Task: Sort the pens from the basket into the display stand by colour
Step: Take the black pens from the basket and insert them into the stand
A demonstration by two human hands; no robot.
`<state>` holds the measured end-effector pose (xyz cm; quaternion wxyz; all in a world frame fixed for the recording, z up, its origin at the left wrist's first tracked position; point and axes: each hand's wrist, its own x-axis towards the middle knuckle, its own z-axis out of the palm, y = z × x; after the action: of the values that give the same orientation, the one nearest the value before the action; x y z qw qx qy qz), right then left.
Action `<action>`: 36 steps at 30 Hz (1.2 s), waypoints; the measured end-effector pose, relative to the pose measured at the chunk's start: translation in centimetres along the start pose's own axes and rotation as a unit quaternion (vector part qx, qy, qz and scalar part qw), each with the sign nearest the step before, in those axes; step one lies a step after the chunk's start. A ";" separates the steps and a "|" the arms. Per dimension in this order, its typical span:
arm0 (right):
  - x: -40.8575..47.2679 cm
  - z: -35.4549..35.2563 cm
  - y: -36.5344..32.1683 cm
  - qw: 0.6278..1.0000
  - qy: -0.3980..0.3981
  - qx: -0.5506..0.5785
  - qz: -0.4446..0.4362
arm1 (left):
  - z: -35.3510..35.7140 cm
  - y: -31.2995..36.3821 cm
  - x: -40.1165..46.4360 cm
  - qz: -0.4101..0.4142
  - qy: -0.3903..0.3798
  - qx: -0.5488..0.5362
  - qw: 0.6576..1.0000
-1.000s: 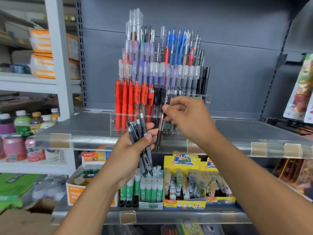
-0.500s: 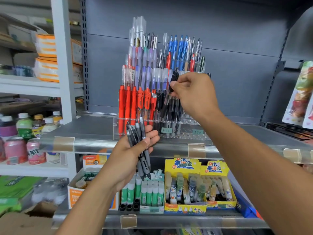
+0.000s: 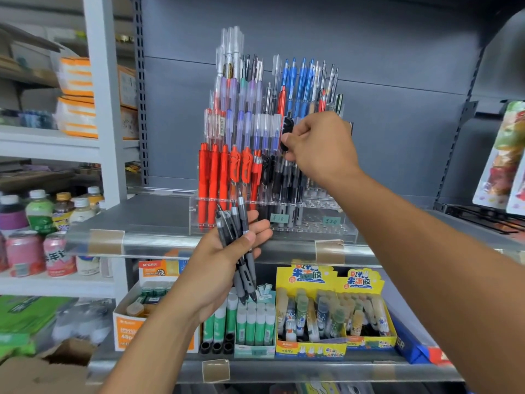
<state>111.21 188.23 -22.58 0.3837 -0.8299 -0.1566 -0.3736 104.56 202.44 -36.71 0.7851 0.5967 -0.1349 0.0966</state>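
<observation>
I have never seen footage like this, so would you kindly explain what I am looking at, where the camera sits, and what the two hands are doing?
There is no machine here: a person wears one wide-angle camera on the head, looking forward and down at their own bare hands. The left hand grips a bundle of grey-black pens, its thumb laid across them. The right hand pinches the top of one black pen and holds it over the dark pens in a clear acrylic display stand. The stand rests on a metal shelf and already holds red pens at its left and blue pens higher up. Glue sticks in boxes fill the shelf below, and drink bottles stand at the far left.
</observation>
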 end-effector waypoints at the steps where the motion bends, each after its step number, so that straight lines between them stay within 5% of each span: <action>1: 0.1 -0.1 0.0 1.000 0.000 -0.008 0.001 | 0.0 0.0 0.0 0.000 0.000 -0.001 1.000; 20: -1.0 2.0 0.4 0.983 -0.129 -0.125 0.036 | -0.1 0.2 0.0 0.002 -0.006 -0.019 1.000; 31: -4.0 1.0 -0.1 0.992 -0.102 -0.075 0.017 | -0.3 0.0 -0.1 0.019 -0.026 -0.005 0.999; 36: -7.2 1.1 0.4 0.972 -0.233 0.013 -0.030 | 0.0 -0.2 -0.2 0.016 -0.040 -0.025 0.999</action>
<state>107.11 189.00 -28.55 0.3364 -0.8838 -0.2713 -0.1794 104.45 202.43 -36.94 0.7921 0.5781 -0.1780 0.0813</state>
